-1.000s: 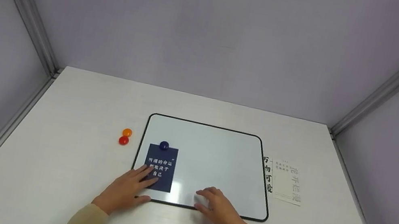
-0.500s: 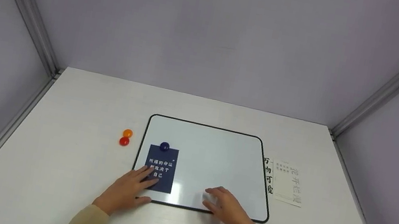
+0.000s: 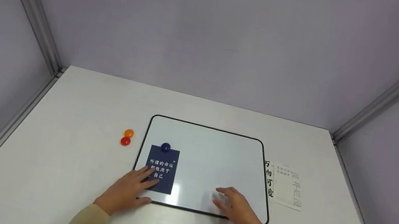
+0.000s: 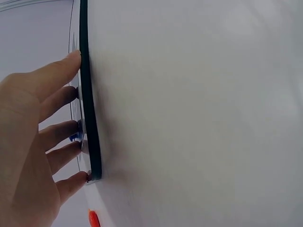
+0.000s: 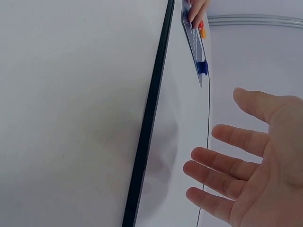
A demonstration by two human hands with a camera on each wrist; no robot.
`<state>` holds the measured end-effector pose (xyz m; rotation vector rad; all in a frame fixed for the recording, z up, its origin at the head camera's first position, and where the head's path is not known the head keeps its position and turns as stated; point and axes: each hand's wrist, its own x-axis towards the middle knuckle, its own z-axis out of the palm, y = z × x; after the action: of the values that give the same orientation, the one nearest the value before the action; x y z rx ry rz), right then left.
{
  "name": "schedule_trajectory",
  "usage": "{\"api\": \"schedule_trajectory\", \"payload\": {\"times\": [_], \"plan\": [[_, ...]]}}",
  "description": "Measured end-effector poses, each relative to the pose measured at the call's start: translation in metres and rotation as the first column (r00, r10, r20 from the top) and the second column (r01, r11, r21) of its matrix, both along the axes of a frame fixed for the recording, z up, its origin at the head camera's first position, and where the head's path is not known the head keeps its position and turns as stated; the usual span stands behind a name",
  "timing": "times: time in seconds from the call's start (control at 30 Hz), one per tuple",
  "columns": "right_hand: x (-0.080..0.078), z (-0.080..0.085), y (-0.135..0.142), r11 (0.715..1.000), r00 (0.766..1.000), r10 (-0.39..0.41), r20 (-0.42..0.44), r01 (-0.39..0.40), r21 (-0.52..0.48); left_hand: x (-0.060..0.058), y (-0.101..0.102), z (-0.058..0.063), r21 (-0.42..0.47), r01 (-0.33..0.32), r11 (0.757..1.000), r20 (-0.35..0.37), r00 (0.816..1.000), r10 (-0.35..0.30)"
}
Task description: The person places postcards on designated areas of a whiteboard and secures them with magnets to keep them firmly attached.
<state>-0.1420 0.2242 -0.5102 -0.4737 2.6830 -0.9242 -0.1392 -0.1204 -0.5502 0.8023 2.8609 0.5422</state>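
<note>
A white board with a black rim lies flat on the table. On its left part is a dark blue card with white writing, and a dark blue round magnet sits at the card's top edge. My left hand rests with spread fingers on the card's lower left and the board's near left corner, its thumb at the near rim. My right hand hovers over the board's near right part, fingers apart and slightly bent; the right wrist view shows nothing in the hand.
An orange magnet and a red magnet lie together left of the board. Right of it, a pale card with writing lies on the white table. Upright panels stand around the back and sides.
My right hand has slid to the right above the board's near edge. My left hand stays in place on the card. The view has shifted slightly.
</note>
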Motion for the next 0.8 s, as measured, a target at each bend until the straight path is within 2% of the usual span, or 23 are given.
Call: {"api": "schedule_trajectory", "payload": {"times": [0.17, 0.3, 0.57, 0.8], "plan": [[0.0, 0.002, 0.009, 1.0, 1.0, -0.019, -0.007, 0.019, -0.001, 0.002, 0.0, -0.001, 0.012, -0.004, 1.0, 0.009, 1.0, 0.004], [-0.001, 0.004, 0.017, 0.998, 0.998, -0.064, -0.002, 0.064, 0.002, 0.004, -0.001, -0.001, 0.025, -0.015, 1.0, 0.01, 1.0, 0.015], [-0.003, 0.007, 0.032, 0.993, 0.992, -0.116, -0.05, 0.117, 0.008, 0.005, -0.002, 0.001, 0.039, -0.022, 0.999, 0.019, 1.0, 0.021], [-0.001, 0.01, 0.045, 0.99, 0.99, -0.142, -0.023, 0.143, 0.023, 0.004, 0.0, 0.002, 0.044, -0.027, 0.999, 0.026, 0.999, 0.026]]}}
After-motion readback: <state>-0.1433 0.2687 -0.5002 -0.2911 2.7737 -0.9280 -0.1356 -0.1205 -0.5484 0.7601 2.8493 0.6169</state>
